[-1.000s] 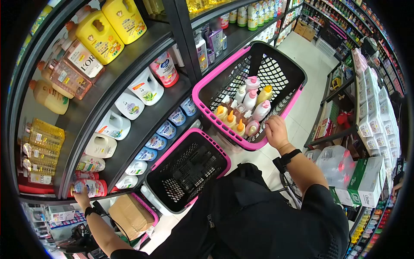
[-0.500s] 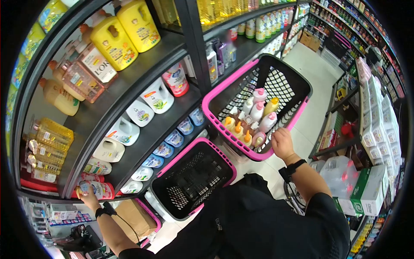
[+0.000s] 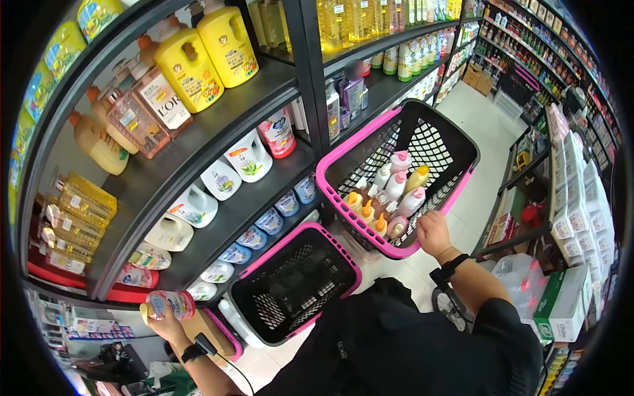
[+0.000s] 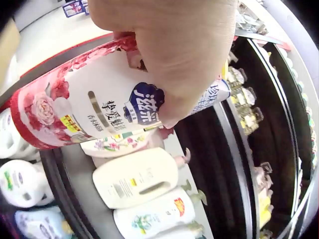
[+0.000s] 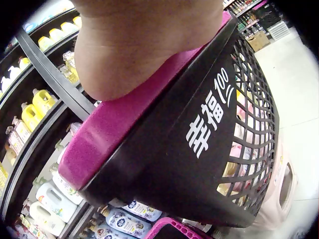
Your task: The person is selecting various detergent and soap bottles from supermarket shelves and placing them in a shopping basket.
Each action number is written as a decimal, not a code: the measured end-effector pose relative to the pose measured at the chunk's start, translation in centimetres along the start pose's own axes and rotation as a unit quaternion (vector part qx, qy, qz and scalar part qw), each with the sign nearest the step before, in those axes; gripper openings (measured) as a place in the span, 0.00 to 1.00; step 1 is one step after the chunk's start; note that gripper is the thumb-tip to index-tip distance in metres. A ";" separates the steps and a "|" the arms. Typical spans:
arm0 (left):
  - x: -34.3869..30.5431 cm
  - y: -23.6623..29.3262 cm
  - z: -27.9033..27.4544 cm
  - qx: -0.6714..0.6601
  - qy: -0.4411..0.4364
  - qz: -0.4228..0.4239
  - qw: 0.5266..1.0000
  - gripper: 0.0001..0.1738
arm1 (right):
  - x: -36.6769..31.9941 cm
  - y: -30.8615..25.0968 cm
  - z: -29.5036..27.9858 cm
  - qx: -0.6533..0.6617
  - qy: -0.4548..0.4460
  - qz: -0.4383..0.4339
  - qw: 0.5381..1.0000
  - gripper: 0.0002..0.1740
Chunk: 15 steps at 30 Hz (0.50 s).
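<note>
My left hand [image 3: 165, 323] grips a red-and-white bottle [image 3: 177, 305] near its cap end, in front of the lower shelf. The left wrist view shows that bottle [image 4: 75, 102] lying sideways in the hand [image 4: 174, 55], its rose-patterned base at the left. My right hand [image 3: 433, 233] rests curled over the pink rim of a black basket [image 3: 396, 251] that holds several pump bottles [image 3: 397, 185]. In the right wrist view the hand [image 5: 144, 45] lies on the pink rim [image 5: 94, 149]; its fingers are hidden.
A second black basket [image 3: 360, 274] with a pink rim stands below the first, beside the shelf. Jugs [image 3: 191, 206] and yellow bottles [image 3: 188, 72] line the curved shelves at the left. A cardboard box [image 3: 198, 328] sits low at the left; a white-green box [image 3: 561, 303] is at the right.
The bottle in my left hand has come off the lower shelf and moved right, toward my body. The right hand has stayed on the basket rim while the head view shifted.
</note>
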State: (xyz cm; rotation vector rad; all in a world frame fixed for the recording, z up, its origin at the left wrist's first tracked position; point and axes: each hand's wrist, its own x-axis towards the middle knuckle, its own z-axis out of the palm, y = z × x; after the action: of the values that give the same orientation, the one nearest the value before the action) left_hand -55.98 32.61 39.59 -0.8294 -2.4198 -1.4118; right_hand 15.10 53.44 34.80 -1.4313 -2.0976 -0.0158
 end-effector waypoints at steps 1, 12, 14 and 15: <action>-1.6 0.2 0.1 -0.033 -0.026 0.000 0.999 0.38 | 0.1 0.1 -0.1 0.001 -0.009 -0.002 1.000 0.03; -15.7 14.7 4.0 -0.261 -0.328 -0.002 0.908 0.45 | 3.7 -2.3 -1.4 0.161 -0.116 -0.025 0.980 0.14; -16.8 19.7 4.6 -0.286 -0.350 0.038 0.891 0.47 | 5.9 -4.1 -2.0 0.245 -0.149 -0.056 0.957 0.19; -17.1 22.2 4.7 -0.292 -0.377 0.052 0.878 0.48 | 7.0 -5.1 -2.4 0.281 -0.166 -0.069 0.943 0.22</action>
State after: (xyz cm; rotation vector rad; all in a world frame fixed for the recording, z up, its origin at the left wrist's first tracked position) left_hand -28.97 38.89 45.64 -1.9314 -2.3347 -2.1073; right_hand 10.16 56.48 41.69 -0.9831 -2.2076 0.7568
